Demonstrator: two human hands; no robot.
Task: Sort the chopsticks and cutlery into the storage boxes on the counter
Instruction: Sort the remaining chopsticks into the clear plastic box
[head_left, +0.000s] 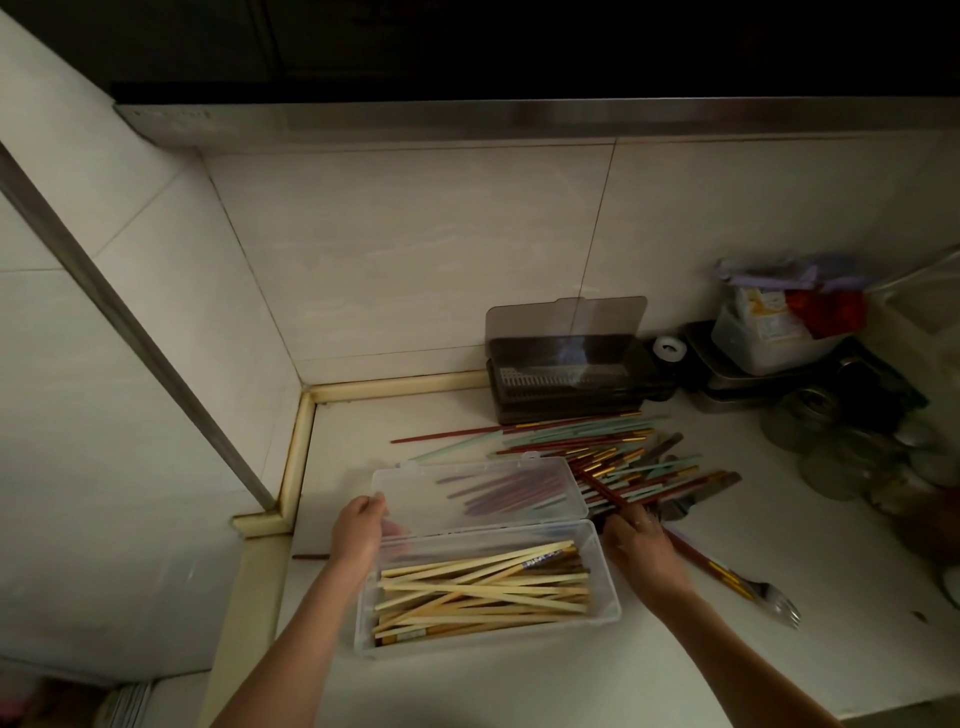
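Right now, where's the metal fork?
In the head view, the silver metal fork lies on the white counter at right, past the right hand and right of the clear plastic box.

Single head view, worn high, looking forward and steeply down onto a white counter (519, 680) in a tiled wall corner (306, 395). Wide-angle (edges bow). Close range: both forearms enter from the bottom edge. Dark cabinet underside (519, 47) fills the top.
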